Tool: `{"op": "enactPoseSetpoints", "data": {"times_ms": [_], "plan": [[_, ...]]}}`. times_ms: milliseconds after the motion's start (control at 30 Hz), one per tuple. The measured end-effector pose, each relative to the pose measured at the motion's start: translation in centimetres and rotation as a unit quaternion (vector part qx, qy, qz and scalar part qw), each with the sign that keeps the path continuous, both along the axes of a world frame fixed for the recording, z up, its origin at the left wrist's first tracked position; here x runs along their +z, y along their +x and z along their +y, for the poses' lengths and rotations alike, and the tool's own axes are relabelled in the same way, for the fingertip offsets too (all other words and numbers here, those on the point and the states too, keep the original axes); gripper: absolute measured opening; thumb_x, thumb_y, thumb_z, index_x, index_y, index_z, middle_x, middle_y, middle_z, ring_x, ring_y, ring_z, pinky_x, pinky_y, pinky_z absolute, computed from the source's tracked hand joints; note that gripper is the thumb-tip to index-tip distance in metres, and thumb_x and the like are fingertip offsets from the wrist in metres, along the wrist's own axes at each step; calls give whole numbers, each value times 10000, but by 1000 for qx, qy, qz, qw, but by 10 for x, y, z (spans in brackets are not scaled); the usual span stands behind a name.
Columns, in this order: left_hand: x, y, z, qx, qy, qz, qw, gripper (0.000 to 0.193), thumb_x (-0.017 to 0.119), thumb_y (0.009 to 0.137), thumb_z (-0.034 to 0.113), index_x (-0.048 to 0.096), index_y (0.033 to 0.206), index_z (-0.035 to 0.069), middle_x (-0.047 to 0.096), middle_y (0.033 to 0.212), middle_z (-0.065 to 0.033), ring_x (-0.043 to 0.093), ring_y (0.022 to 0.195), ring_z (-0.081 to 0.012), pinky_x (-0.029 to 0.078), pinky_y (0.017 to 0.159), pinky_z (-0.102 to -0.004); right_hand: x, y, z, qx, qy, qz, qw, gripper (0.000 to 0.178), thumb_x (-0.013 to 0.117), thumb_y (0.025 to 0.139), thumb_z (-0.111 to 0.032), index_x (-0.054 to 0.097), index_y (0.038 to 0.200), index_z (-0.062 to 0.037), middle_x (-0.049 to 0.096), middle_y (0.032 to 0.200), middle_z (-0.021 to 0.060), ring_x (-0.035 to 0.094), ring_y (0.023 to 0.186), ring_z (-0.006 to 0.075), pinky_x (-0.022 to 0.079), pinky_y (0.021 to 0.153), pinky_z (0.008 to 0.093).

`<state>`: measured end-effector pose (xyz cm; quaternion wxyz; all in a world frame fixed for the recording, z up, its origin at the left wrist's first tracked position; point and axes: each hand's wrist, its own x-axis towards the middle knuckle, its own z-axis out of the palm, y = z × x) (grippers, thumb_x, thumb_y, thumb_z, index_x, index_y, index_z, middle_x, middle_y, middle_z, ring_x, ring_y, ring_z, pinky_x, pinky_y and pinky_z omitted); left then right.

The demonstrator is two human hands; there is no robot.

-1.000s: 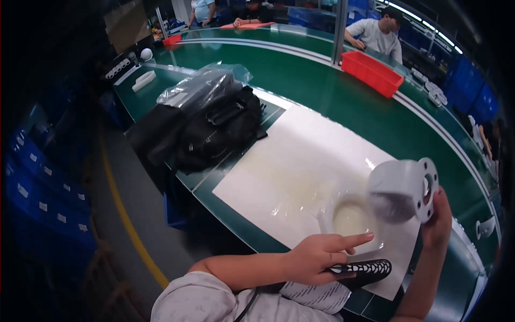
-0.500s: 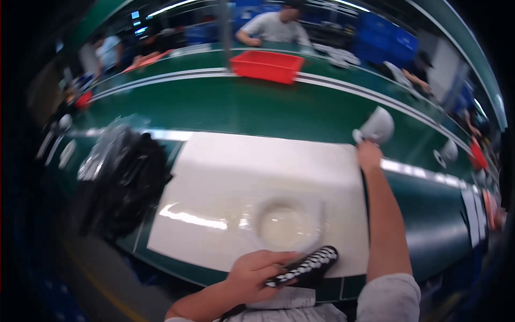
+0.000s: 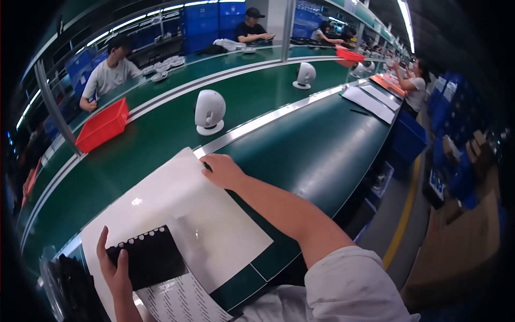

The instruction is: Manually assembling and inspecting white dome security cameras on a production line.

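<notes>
My left hand (image 3: 115,268), low on the left, grips a black sheet (image 3: 150,260) between thumb and fingers. White round spots line that sheet's upper edge, and a white printed backing strip (image 3: 179,300) hangs below it. Under them lies a large white mat (image 3: 161,182). My right hand (image 3: 222,170) is stretched to the mat's far right corner, beside the metal rail; its fingers are loosely bent and apart, with nothing between them. Beyond it, a white rounded device (image 3: 210,110) stands upright on its round base on the green belt, apart from the hand.
A second white device (image 3: 304,75) stands farther along the belt. A red bin (image 3: 102,126) sits at the far left. Dark plastic bags (image 3: 67,284) lie at lower left, papers (image 3: 370,103) on the bench at right. Several people work along the line.
The view has swung right. My right hand has let go of the white device, which now stands on the belt. My left hand has lifted and turned the black sheet, showing its flat face.
</notes>
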<state>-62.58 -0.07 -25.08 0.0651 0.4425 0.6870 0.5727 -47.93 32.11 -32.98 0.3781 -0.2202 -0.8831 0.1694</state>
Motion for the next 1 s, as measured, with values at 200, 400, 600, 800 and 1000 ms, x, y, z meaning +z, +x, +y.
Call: {"op": "enactPoseSetpoints", "data": {"times_ms": [200,400,600,800,1000], "plan": [[-42,-44,-18,88,-79,-132,984,467,454,876,220,327,1295,57,237,1381,-87,208,1271,-210,170,1026,-311,7,-21,-9,12,-43,-46,998,293,551,751,-202,531,1003,-54,568,941,130,532,914,284,405,801,367],[-57,-73,-7,59,15,-279,958,511,294,907,389,292,1321,89,236,1387,-85,203,1280,-216,122,1038,-354,0,-25,0,-22,-77,-32,996,250,525,745,-171,558,961,-51,583,895,122,550,870,274,412,787,377],[-102,-184,-36,180,-20,-19,983,506,344,896,357,286,1314,77,186,1399,-107,148,1298,-238,144,1032,-383,3,-41,-17,-138,51,-90,985,231,503,742,-138,561,949,-55,581,948,100,535,920,253,400,785,386],[-93,-177,-22,341,-315,256,848,529,330,886,378,254,1330,102,149,1412,-102,135,1302,-256,134,1029,-462,-16,-44,-8,-215,109,-104,965,355,504,766,-232,500,1083,-71,484,1146,88,385,1143,232,303,921,415],[-53,-158,-13,291,-545,179,766,566,267,868,472,217,1350,178,137,1423,-23,103,1313,-210,83,1021,-521,-6,-55,-19,-250,-19,-187,950,487,416,827,-375,390,1236,-113,313,1338,61,224,1264,238,196,966,541]]}}
